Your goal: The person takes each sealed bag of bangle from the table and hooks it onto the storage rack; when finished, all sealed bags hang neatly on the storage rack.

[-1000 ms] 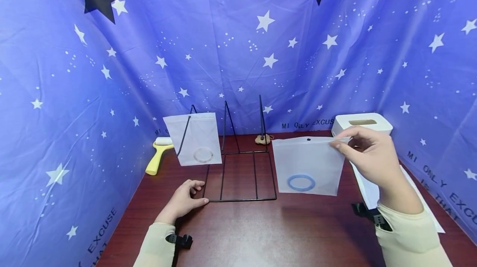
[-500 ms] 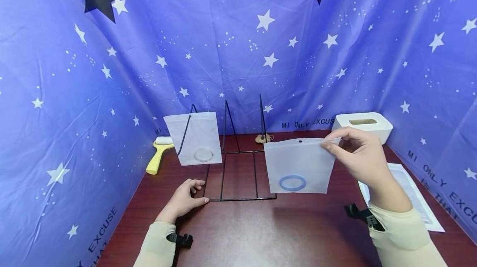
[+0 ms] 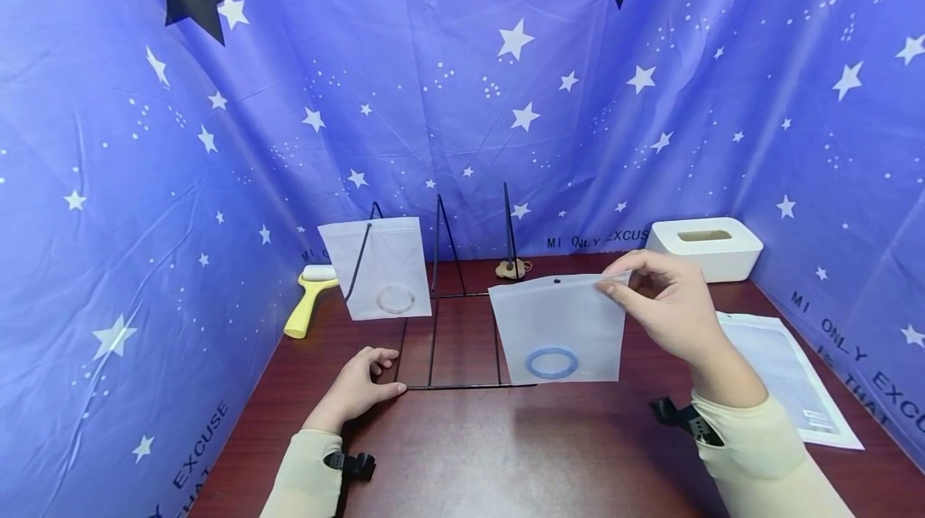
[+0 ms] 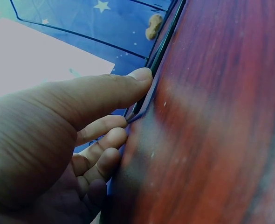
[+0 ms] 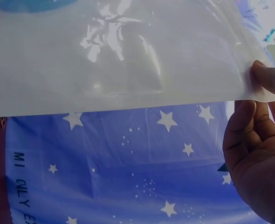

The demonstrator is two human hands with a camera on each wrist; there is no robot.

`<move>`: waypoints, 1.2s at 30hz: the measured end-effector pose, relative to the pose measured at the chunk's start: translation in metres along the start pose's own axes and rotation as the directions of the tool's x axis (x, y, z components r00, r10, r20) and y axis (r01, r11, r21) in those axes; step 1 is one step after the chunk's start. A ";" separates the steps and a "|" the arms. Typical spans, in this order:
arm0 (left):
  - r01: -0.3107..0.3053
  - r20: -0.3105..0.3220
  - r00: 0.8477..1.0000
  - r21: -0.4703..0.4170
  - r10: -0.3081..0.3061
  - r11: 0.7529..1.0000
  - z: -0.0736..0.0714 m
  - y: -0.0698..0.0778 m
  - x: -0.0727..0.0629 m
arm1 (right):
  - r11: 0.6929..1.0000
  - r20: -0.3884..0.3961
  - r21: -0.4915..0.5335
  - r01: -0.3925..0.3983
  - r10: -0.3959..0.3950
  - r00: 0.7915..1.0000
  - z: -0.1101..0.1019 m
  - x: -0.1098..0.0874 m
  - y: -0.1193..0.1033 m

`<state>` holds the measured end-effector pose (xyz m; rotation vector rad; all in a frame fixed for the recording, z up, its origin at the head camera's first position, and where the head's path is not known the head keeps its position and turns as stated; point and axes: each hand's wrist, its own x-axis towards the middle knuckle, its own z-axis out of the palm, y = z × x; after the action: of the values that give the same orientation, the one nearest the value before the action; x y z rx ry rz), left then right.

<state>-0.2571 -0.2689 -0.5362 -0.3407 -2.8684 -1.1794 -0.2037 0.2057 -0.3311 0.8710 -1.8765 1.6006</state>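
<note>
My right hand [image 3: 668, 301] pinches the top right corner of a translucent white zip bag [image 3: 578, 317], thumb in front. Low in that bag lies a blue bangle [image 3: 552, 350]. The bag hangs upright and overlaps the right side of a black wire rack [image 3: 455, 387] in the head view. At the rack's near left corner, my left hand [image 3: 354, 389] pinches the wire between thumb and fingers; the left wrist view shows the thumb [image 4: 140, 74] on the wire. A similar bag [image 3: 390, 261] with a clear bangle [image 3: 379, 299] stands in the rack's leftmost divider.
A yellow-handled lint roller [image 3: 302, 311] lies left of the rack. Behind it is a small peanut-shaped object [image 3: 510, 269]. A white tissue box [image 3: 730, 257] stands at the back right, with a flat white-edged packet [image 3: 788, 373] nearer. A starry blue curtain [image 3: 462, 100] encloses the table.
My right hand has carried the bag with the blue bangle leftward, so it now overlaps the rack's right side. More of the flat packet shows. My left hand has stayed at the rack's corner.
</note>
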 end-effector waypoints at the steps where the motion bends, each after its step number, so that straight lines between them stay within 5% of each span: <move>1: 0.001 0.000 1.000 -0.001 -0.001 1.000 0.000 0.000 0.000 | 1.000 0.006 0.000 0.005 -0.005 1.000 0.002 0.001 0.000; 8: -0.008 0.000 1.000 0.009 0.008 1.000 0.000 0.000 -0.001 | 0.996 0.012 -0.083 -0.019 0.020 1.000 0.011 0.003 0.006; 17: -0.006 0.003 1.000 0.018 0.006 1.000 -0.001 0.000 -0.001 | 0.999 0.006 -0.001 -0.052 0.052 0.999 0.018 0.002 0.032; 36: -0.021 -0.017 1.000 -0.047 0.021 0.999 -0.005 0.006 -0.004 | 0.998 0.002 0.003 -0.061 0.061 0.998 0.041 0.009 0.041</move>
<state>-0.2526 -0.2693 -0.5292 -0.3597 -2.8194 -1.2427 -0.2397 0.1679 -0.3581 0.8249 -1.9196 1.6393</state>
